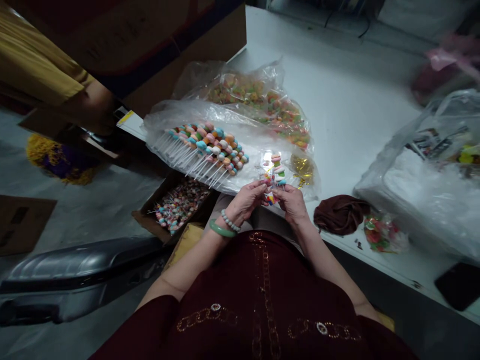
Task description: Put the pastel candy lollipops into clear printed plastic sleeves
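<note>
My right hand is closed on the lower end of a candy stick, whose pink, white, green and blue pieces point away from me. Between the fingers of my left hand is a clear wrapper with a bright print, right beside the candy. Both hands nearly meet over the table's front edge; exactly how the wrapper sits around the candy is hard to make out. To the left lies a pile of candy sticks on a plastic sheet. Gold twist ties lie to the right.
Behind the pile are clear bags of colourful gummy candy. Below left stands an open carton of wrapped candy sticks. A large cardboard box rises at back left. Rightward lie a brown cloth, a plastic bag and a dark phone-like slab.
</note>
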{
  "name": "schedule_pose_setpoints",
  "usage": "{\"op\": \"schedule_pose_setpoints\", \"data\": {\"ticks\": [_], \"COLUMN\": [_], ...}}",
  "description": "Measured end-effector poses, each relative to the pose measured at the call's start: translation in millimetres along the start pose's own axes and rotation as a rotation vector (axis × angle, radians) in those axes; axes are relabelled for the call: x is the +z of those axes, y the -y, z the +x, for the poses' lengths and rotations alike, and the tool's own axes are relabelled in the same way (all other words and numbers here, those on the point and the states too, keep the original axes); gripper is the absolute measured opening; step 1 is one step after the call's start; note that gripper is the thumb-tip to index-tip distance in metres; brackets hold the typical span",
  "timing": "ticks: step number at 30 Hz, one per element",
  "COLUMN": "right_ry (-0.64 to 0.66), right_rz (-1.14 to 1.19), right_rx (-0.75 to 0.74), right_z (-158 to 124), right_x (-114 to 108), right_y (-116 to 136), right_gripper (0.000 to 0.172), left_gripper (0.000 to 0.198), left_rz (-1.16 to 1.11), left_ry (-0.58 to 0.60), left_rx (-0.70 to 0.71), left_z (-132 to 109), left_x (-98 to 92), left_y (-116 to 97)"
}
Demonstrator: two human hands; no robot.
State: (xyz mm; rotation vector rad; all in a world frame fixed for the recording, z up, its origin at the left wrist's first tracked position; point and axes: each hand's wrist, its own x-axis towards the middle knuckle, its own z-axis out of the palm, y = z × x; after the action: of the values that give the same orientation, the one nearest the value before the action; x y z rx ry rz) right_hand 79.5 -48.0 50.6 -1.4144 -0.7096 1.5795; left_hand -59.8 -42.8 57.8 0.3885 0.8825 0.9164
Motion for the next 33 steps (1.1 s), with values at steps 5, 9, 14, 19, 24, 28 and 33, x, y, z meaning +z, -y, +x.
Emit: {"op": "schedule_pose_setpoints", "data": {"ticks": [5,9,14,19,24,28,33], "right_ry": [0.068,0.061,-0.112,-0.064,-0.016,-0.021,-0.088], "right_rz": [-0.076,-0.207,-0.436,-0.592,-0.679,-0.712,-0.788], "right_rx": [-0.082,-0.244,-0.396,-0.520,-0.651,-0.743,-0.759], "right_z": [8,4,-21,-50,-64,-61,-53], "right_x": [-1,-3,-29,-40,-30,-30,-36], "right_y": [-6,-6,-1,-9,-13,-15,-21], "right_gripper": [0.024,0.023,0.025,0.021,0.020,0.019,0.020], "left_gripper": [0.021,0.010,0.005,0.010,0.013,0.015,0.018], "left_rz": [0.109,0.024,-0.337,-0.463,-0.497,-0.502,-0.504], "left_ry": [-0.017,-0.101,-0.232,-0.219,-0.232,-0.274,-0.202], "left_rx": [-0.002,-0.029,-0.065,-0.067,-0.060,-0.037,-0.046], "left_z": [-2,-1,5,6,6,6,2], "left_x": [-5.4,-8.5,-20.9,-25.6,-20.1,-16.7,-16.5], "left_y": [-4,-10,-23,-29,-30,-30,-29]}}
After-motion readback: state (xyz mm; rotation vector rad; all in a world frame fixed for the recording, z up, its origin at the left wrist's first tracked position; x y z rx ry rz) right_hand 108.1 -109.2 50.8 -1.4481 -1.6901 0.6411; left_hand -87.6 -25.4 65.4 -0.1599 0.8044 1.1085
